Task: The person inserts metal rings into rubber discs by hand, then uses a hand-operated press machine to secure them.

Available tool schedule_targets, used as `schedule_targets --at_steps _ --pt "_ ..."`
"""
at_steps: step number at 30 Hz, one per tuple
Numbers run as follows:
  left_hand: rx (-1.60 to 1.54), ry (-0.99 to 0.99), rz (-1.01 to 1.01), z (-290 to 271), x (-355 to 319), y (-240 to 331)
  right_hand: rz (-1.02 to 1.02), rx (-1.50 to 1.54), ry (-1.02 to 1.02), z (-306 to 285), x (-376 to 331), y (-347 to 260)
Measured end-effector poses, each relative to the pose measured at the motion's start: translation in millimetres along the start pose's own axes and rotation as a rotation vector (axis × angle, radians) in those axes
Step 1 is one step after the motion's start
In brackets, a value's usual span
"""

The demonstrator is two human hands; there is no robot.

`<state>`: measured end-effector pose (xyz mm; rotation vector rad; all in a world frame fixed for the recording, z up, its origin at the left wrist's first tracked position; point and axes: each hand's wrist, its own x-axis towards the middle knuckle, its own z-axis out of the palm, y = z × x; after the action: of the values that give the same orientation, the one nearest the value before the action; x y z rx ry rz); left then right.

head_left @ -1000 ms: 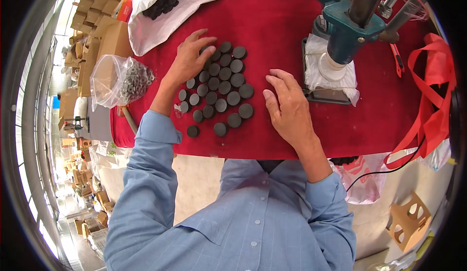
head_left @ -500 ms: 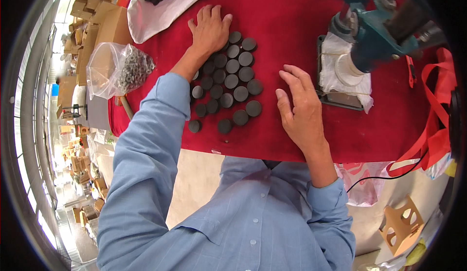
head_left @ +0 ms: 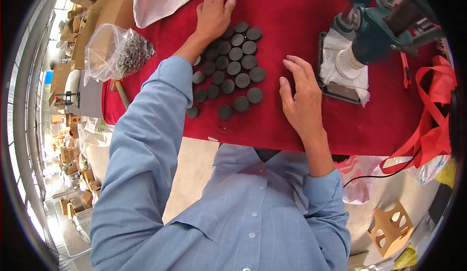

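Several dark grey round discs (head_left: 235, 54) lie in uneven rows on a red cloth (head_left: 287, 23). My left hand (head_left: 214, 17) is just beyond their far left end, palm down. Its fingers are bent toward the cloth and the thumb stands a little apart; I see nothing in it, though the fingertips are partly hidden. To the right of the discs, my right hand (head_left: 300, 96) rests on the cloth, open, its fingers stretched forward and holding nothing. The left forearm hides part of the cloth beside the leftmost discs.
A teal press-like machine (head_left: 377, 35) stands at the right over a white-covered base plate (head_left: 340, 88). At the far left are a white sack (head_left: 155, 11) with black pieces and a clear bag of metal nuts (head_left: 131, 57). Red straps (head_left: 433, 110) hang at the right edge.
My left hand has drawn its fingers in from a wider spread and turned slightly. The right hand keeps its place beside the discs. The whole view has shifted a little.
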<state>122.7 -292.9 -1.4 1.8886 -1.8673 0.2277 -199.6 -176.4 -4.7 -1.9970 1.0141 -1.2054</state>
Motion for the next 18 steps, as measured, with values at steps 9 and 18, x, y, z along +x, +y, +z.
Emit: schedule_targets --at_steps 9,18 --pt "-0.236 -0.091 -0.141 -144.6 -118.8 -20.4 0.011 -0.004 0.017 -8.1 -5.5 4.3" --pt "0.013 -0.348 -0.114 -144.3 -275.1 60.8 -0.181 -0.248 -0.267 27.9 -38.9 -52.7"
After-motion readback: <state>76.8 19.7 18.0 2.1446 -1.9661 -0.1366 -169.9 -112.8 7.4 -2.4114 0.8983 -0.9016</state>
